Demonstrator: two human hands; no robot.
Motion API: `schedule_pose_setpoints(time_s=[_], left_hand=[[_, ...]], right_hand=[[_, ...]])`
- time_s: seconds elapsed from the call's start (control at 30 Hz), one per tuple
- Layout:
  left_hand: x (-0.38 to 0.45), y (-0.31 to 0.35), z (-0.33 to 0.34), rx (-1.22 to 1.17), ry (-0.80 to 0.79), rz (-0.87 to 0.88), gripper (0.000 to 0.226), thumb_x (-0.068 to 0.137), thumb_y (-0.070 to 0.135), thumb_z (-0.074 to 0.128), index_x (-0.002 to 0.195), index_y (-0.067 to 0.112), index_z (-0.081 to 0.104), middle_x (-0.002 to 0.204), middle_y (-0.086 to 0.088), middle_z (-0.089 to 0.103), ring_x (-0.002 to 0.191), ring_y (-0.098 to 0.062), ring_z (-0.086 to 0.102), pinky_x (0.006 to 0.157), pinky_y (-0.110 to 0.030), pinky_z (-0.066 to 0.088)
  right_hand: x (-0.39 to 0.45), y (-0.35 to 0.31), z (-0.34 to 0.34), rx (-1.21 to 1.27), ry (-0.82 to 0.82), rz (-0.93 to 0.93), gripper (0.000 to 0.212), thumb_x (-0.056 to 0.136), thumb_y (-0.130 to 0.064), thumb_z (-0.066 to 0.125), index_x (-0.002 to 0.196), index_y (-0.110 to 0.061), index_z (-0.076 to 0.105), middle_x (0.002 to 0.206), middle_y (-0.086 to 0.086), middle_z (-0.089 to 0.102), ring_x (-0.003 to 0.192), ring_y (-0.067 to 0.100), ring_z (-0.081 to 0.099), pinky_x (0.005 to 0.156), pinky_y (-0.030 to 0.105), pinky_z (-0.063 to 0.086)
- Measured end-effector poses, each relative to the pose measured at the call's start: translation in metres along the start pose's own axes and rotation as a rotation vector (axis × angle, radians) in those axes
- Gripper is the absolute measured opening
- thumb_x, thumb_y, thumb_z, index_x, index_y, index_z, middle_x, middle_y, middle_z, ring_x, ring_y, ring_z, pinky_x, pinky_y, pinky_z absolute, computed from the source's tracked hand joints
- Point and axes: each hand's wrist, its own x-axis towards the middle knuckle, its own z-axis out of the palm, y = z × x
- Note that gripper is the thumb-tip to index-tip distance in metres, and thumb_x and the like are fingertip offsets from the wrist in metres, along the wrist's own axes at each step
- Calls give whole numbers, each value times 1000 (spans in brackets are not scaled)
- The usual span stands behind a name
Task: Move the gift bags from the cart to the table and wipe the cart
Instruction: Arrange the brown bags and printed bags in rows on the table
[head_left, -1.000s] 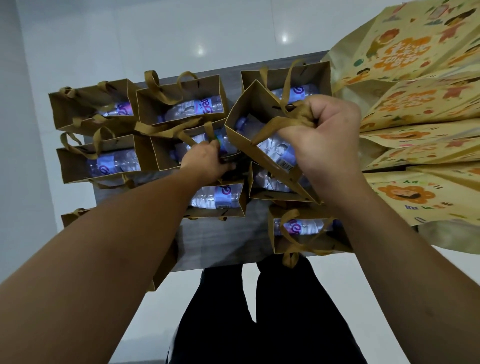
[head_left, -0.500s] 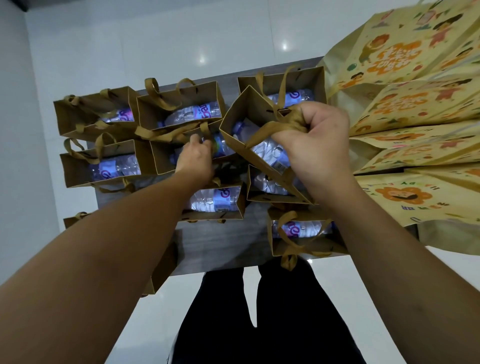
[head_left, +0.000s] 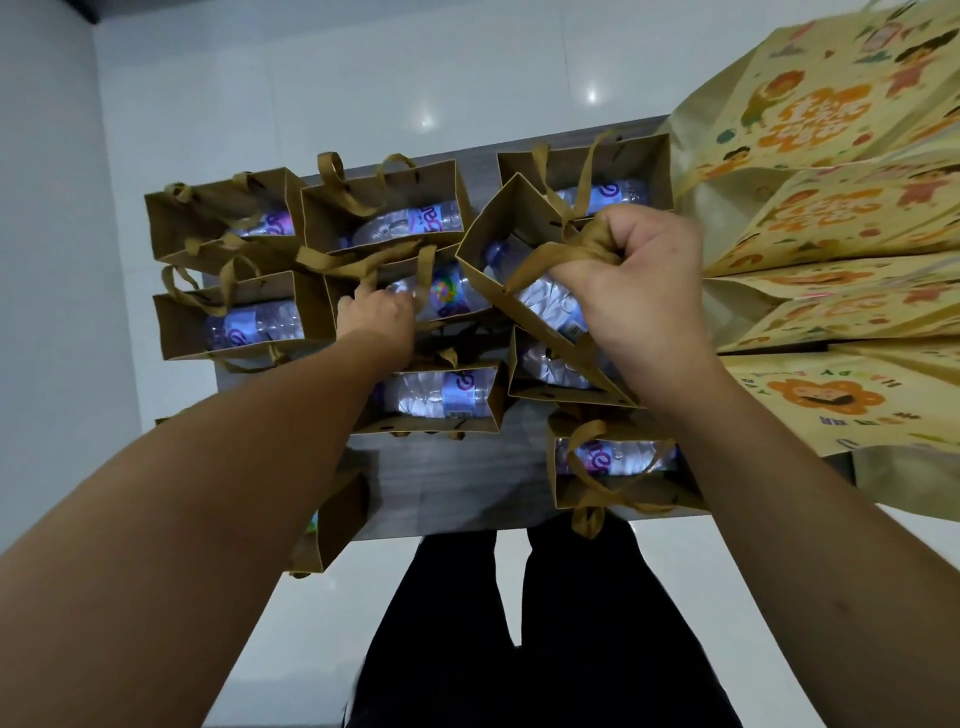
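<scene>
From my remote seat, the right hand (head_left: 636, 291) is fisted tight round the ribbon handles (head_left: 566, 254) of one brown gift bag (head_left: 498, 234), which hangs tilted with its mouth toward 10 o'clock, above the other bags on the grey tabletop (head_left: 467, 488). The left hand (head_left: 376, 314), lower and at 9 o'clock from the right, reaches into the middle bag (head_left: 447, 296); its fingers curl at the ribbon there, though I cannot tell whether they have closed on it. Each bag's bottle (head_left: 441, 395) lies with its long axis running 9 to 3. Both forearms stretch out toward 12. By my reckoning the left hand is the nearer to the next bag, and the printed yellow bags (head_left: 831, 208) crowd the 2 o'clock side.
</scene>
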Motion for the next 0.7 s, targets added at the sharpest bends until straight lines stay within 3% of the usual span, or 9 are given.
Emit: schedule_pose_setpoints(time_s=[0.13, 0.23, 0.4, 0.5, 0.63, 0.7], left_hand=[[-7, -11, -4, 76, 26, -34, 27, 95, 23, 64, 119, 12, 60, 115, -13, 59, 111, -30, 52, 94, -42, 46], [-17, -17, -13, 100, 108, -38, 25, 95, 25, 62, 118, 14, 62, 121, -14, 58, 115, -32, 50, 94, -42, 44], [-38, -4, -40, -128, 184, 4, 24, 93, 28, 67, 114, 17, 66, 120, -12, 59, 117, -31, 49, 95, -45, 44], [-53, 2, -66, -271, 212, 0, 18, 91, 20, 67, 107, 11, 67, 98, -8, 61, 99, -28, 59, 89, -41, 51], [-67, -11, -99, -350, 300, -25, 15, 92, 7, 57, 102, 8, 67, 100, -13, 66, 88, -28, 60, 81, -39, 53], [-77, -16, -122, -385, 368, -38, 14, 91, 4, 55, 97, 6, 68, 94, -13, 63, 85, -29, 58, 76, -40, 51]], right_hand=[[-3, 1, -2, -11, 8, -22, 49, 76, 3, 75, 51, -21, 41, 52, -2, 41, 51, 11, 39, 55, 12, 43], [-5, 0, -3, -31, -11, -4, 47, 77, 0, 75, 52, -20, 41, 52, -4, 43, 51, 9, 39, 54, 9, 40], [-12, -13, 3, -60, -83, 12, 47, 77, -3, 72, 51, -23, 37, 43, -17, 39, 46, 2, 36, 51, 11, 32], [-12, -26, 0, -102, -55, -3, 47, 76, -3, 71, 49, -21, 37, 42, -14, 38, 45, 2, 35, 55, 17, 34], [-10, -50, -21, -107, -12, 39, 37, 74, -3, 69, 52, -14, 41, 52, -1, 40, 53, 13, 41, 54, 30, 39], [-11, -67, -32, -108, -7, 24, 38, 73, -2, 69, 52, -14, 40, 51, -3, 36, 52, 14, 36, 51, 27, 33]])
